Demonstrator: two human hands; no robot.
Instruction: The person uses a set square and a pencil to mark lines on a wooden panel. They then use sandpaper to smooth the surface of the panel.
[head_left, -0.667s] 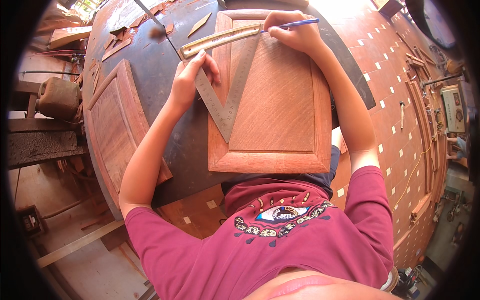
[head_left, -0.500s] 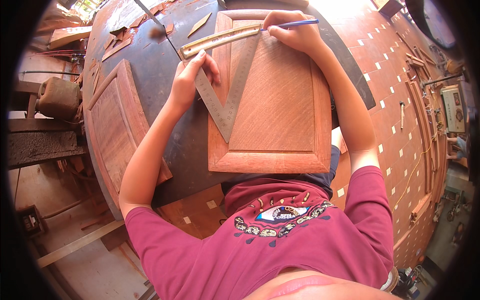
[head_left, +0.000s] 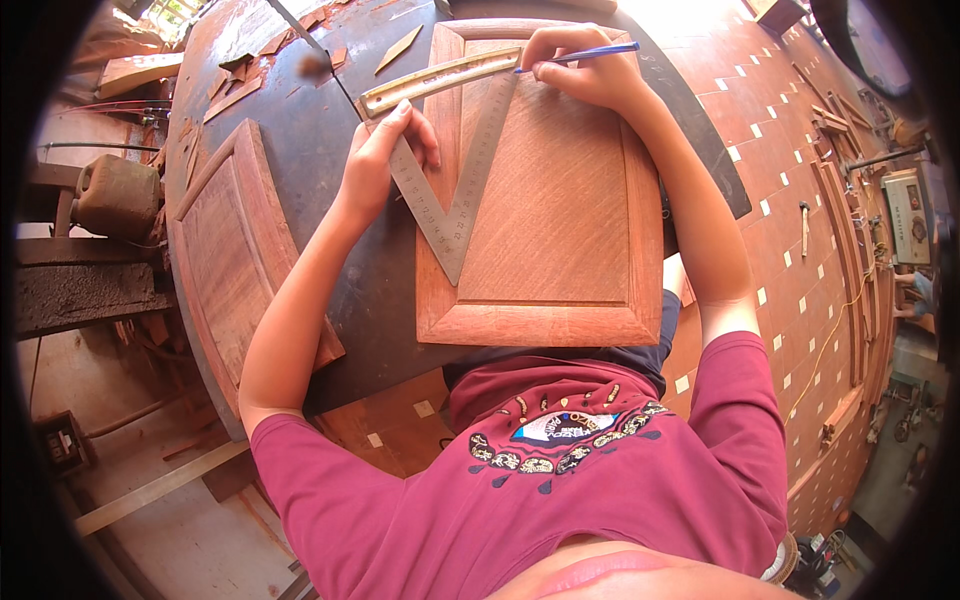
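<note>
A framed wooden panel (head_left: 560,210) with a raised centre lies on the dark table in front of me. Across its left side rests a triangular metal square (head_left: 478,165), with a thick brass-coloured bar and two graduated blades meeting in a point toward me. My left hand (head_left: 385,155) grips the square near the left end of its bar, thumb up against the bar and fingers curled in. Pinched in my right hand (head_left: 590,75) is a blue pen (head_left: 605,48), its tip down by the bar's right end, close to the long blade's edge.
A second framed panel (head_left: 235,220) leans along the table's left edge. Wood offcuts (head_left: 235,95) lie at the far left of the dark tabletop (head_left: 350,260). On the tiled floor at right are a hammer (head_left: 804,230) and long wood strips (head_left: 845,260).
The pen's tip has shifted slightly left and down, and my right fingers have moved a little with it. My left hand, the square and the panel stay put.
</note>
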